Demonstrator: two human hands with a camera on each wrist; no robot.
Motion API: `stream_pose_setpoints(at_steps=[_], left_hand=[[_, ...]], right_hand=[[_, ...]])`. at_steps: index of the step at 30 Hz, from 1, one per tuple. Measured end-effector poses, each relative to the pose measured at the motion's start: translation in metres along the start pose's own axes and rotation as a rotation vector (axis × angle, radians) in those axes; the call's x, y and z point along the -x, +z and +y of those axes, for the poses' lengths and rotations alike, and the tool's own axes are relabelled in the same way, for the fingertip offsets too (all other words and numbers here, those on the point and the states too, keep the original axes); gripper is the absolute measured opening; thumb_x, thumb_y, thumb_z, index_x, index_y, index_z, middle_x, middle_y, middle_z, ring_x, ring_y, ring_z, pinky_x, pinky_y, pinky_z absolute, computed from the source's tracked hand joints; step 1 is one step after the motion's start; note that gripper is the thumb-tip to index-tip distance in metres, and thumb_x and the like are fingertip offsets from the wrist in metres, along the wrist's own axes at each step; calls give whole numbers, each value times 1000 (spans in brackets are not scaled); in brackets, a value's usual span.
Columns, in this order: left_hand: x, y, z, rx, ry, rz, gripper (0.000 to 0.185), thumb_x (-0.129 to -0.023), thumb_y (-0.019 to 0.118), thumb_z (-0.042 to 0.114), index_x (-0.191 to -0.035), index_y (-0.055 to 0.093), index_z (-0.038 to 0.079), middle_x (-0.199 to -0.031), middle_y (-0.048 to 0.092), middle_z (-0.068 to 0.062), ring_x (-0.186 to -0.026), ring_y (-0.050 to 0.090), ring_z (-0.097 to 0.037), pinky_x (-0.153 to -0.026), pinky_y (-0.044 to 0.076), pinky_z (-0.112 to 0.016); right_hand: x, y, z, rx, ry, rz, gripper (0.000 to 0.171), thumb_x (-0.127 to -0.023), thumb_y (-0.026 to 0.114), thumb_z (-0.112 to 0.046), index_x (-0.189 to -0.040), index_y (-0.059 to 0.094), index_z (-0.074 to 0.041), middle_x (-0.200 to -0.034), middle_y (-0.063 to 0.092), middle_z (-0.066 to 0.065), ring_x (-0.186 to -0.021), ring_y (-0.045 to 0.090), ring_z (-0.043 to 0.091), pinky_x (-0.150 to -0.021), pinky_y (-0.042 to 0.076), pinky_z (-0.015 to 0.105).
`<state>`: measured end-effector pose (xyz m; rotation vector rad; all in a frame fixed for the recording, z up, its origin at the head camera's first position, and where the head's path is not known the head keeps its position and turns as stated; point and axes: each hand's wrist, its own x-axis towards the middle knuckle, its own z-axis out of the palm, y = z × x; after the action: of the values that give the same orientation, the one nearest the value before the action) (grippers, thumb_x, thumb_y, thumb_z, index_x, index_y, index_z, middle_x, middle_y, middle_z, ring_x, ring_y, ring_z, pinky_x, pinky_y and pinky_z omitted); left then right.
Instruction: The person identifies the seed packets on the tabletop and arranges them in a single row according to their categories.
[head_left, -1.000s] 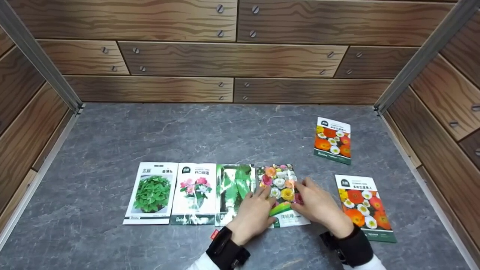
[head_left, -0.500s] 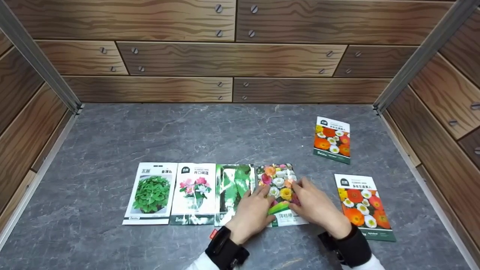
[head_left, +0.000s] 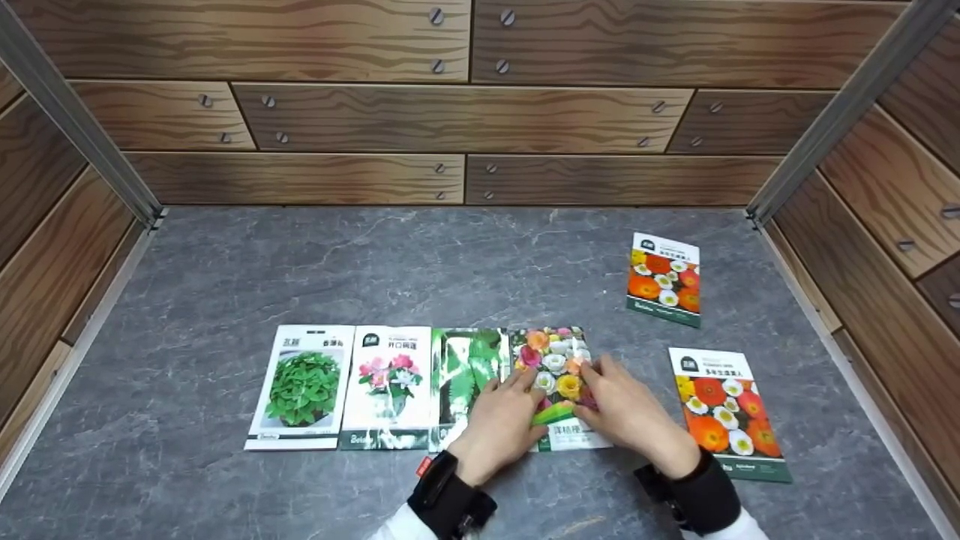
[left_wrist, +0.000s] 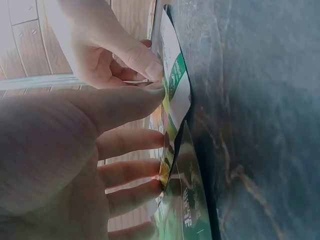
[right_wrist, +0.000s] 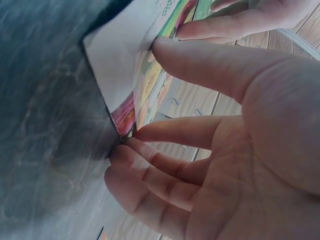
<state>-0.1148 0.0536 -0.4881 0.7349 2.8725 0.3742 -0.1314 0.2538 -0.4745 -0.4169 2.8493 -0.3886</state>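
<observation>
A seed packet with multicoloured flowers (head_left: 553, 364) lies at the right end of a row on the grey surface. My left hand (head_left: 499, 420) rests its fingertips on that packet's left part, where it meets a shiny green-leaf seed packet (head_left: 469, 360). On the right side, my right hand (head_left: 630, 409) touches the flower packet with thumb and fingers spread. In the left wrist view the fingers (left_wrist: 132, 142) are nearly straight against the packet. The right wrist view has the right thumb (right_wrist: 200, 60) on its face and other fingertips at its edge. Both hands hide parts of the packet.
Left in the row lie a pink-flower seed packet (head_left: 390, 382) and a green-herb seed packet (head_left: 304, 386). Two orange-poppy packets lie to the right, one near (head_left: 727, 412), one farther back (head_left: 664, 281). Wood-patterned walls (head_left: 465, 120) enclose the surface.
The multicoloured flower packet has slid slightly left against the green-leaf packet, and my right hand has moved left with it. My left hand stays nearly in place.
</observation>
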Motion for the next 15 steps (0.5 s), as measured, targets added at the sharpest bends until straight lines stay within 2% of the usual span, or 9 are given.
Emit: stream_pose_setpoints(at_steps=[10, 15], left_hand=[[-2, 3, -4, 32, -15, 12, 39, -98, 72, 40, -129, 72, 16, -163, 52, -9, -150, 53, -30, -122, 46, -57], [-2, 3, -4, 44, -19, 10, 42, -98, 72, 41, -132, 71, 16, -164, 50, -10, -150, 52, -30, -122, 45, -58]], right_hand=[[-2, 3, 0, -2, 11, 10, 49, -94, 79, -24, -134, 65, 1, -114, 59, 16, -92, 54, 22, -75, 50, 40], [-3, 3, 0, 3, 12, 9, 53, -95, 78, -26, -138, 63, 2, -116, 59, 16, -94, 54, 23, -77, 51, 41]])
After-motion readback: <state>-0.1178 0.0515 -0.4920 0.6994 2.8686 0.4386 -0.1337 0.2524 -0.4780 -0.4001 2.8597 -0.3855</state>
